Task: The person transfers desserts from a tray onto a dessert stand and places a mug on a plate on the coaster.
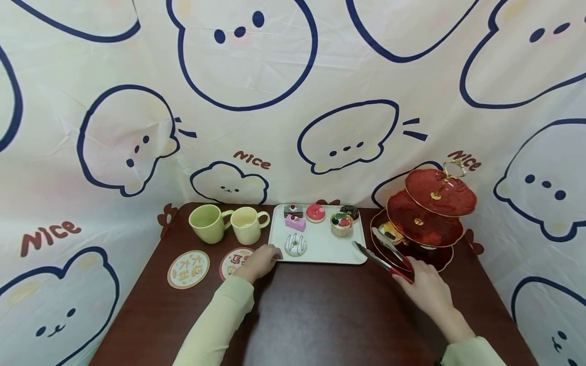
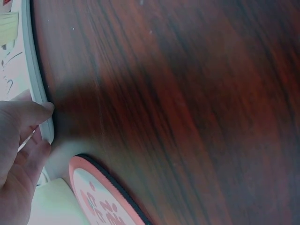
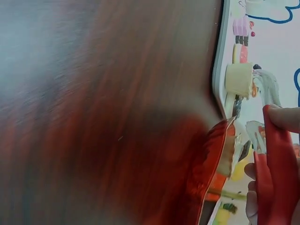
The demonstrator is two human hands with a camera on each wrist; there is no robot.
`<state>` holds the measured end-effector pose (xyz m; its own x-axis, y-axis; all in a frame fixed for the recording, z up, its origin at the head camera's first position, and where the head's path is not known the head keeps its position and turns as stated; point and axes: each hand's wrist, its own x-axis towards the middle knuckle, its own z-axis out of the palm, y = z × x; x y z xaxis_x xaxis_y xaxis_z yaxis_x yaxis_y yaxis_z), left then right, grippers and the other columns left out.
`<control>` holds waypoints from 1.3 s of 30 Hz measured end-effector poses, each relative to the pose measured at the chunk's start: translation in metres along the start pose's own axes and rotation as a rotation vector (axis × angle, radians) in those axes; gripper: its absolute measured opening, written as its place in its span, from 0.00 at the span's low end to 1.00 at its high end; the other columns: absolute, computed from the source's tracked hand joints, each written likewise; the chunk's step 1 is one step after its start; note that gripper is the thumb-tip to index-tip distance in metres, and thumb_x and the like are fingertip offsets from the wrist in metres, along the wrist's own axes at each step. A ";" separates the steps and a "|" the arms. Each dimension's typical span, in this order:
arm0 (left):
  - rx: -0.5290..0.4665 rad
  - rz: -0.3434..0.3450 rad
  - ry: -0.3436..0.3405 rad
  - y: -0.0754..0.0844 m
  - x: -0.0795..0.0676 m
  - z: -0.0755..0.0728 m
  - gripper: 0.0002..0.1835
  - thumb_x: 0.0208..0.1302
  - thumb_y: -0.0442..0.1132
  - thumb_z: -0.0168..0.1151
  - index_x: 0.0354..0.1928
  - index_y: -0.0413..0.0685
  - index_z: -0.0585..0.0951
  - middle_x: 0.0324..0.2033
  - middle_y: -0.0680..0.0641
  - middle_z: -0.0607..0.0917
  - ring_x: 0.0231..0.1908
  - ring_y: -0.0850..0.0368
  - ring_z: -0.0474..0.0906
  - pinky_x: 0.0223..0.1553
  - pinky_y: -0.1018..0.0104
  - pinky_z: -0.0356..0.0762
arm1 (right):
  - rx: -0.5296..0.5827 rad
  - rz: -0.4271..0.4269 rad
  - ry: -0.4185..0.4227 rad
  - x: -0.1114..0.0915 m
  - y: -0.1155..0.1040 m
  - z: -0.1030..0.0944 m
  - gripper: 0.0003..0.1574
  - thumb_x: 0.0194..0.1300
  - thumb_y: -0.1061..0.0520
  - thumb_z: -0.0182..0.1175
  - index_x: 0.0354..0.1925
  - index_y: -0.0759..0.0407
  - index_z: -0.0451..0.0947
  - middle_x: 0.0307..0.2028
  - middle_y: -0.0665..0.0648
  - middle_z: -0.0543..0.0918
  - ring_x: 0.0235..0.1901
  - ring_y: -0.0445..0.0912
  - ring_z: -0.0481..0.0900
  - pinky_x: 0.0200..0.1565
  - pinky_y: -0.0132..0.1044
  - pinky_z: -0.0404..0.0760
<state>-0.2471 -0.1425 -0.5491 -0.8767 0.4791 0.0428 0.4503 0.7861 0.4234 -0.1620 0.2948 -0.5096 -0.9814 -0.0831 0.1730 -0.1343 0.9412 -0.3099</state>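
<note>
In the head view my left hand [image 1: 260, 263] is at the near left corner of a white tray [image 1: 327, 249]; the left wrist view shows its thumb and fingers pinching the tray's rim [image 2: 35, 70]. Red-handled tongs [image 1: 386, 259] are held in my right hand [image 1: 428, 290], their arms spread with nothing between the tips. Those tips hover by the tray's right end and the lowest plate of a three-tier red stand [image 1: 426, 223]. On the tray lie a white-iced donut [image 1: 295, 245], a pink donut [image 1: 315, 213], a fruit tart [image 1: 341, 226] and a pink cake slice [image 1: 295, 222].
A green mug [image 1: 207, 224] and a pale yellow mug [image 1: 246, 227] stand left of the tray. Before them lie two round coasters, one cream [image 1: 188, 269], one pink-rimmed [image 1: 231, 262] and partly behind my left hand. A yellow-topped pastry [image 1: 390, 232] sits on the stand's lowest plate.
</note>
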 end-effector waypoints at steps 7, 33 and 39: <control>0.004 0.008 0.013 0.001 0.003 -0.002 0.10 0.60 0.20 0.61 0.37 0.39 0.85 0.34 0.42 0.84 0.40 0.45 0.81 0.46 0.51 0.81 | 0.007 0.017 -0.015 0.021 -0.012 0.009 0.44 0.64 0.43 0.70 0.64 0.74 0.72 0.55 0.76 0.78 0.53 0.68 0.75 0.50 0.67 0.78; 0.004 0.012 0.035 -0.002 -0.002 0.001 0.11 0.59 0.19 0.61 0.36 0.40 0.85 0.34 0.45 0.84 0.40 0.46 0.81 0.45 0.51 0.82 | 0.019 0.111 -0.153 0.063 -0.036 0.038 0.47 0.66 0.41 0.67 0.67 0.73 0.69 0.65 0.77 0.70 0.60 0.69 0.71 0.55 0.67 0.76; -0.009 0.010 0.023 -0.004 -0.001 0.003 0.10 0.59 0.20 0.62 0.36 0.40 0.85 0.34 0.43 0.84 0.41 0.46 0.82 0.45 0.51 0.82 | 0.029 0.124 -0.158 0.069 -0.040 0.045 0.46 0.66 0.41 0.67 0.67 0.72 0.69 0.65 0.77 0.70 0.62 0.69 0.70 0.55 0.67 0.76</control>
<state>-0.2476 -0.1445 -0.5535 -0.8760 0.4775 0.0677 0.4573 0.7778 0.4312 -0.2300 0.2372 -0.5272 -0.9997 -0.0196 -0.0160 -0.0129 0.9377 -0.3471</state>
